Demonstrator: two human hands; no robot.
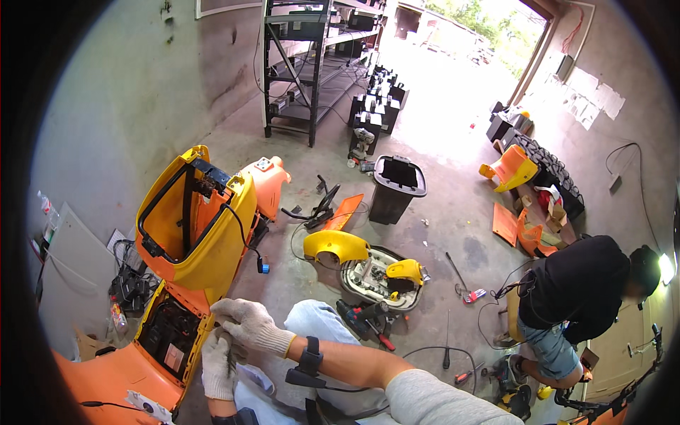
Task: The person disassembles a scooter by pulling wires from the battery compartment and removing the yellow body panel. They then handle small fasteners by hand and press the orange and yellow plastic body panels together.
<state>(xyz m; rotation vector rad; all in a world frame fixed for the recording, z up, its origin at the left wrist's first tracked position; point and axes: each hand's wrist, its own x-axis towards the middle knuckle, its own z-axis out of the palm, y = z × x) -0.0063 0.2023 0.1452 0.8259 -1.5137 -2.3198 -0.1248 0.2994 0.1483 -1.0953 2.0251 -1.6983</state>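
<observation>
Both my hands wear white knit gloves. My right hand point(248, 324) reaches across to the left and closes on the rim of the yellow scooter body point(191, 234), next to its open black compartment point(168, 333). My left hand point(218, 365) sits just below it, fingers curled around a small dark part at the same rim; what the part is I cannot tell. The scooter's raised seat shell stands tilted above the compartment, with a black cable and blue connector point(263, 268) hanging from it.
On the concrete floor lie a yellow fender point(333, 244), a white tray with parts point(375, 280), a cordless drill point(354, 312), screwdrivers point(447, 340), and a black bin point(397, 188). A person in black point(574, 297) crouches at right. Metal shelving point(304, 64) and battery boxes stand behind.
</observation>
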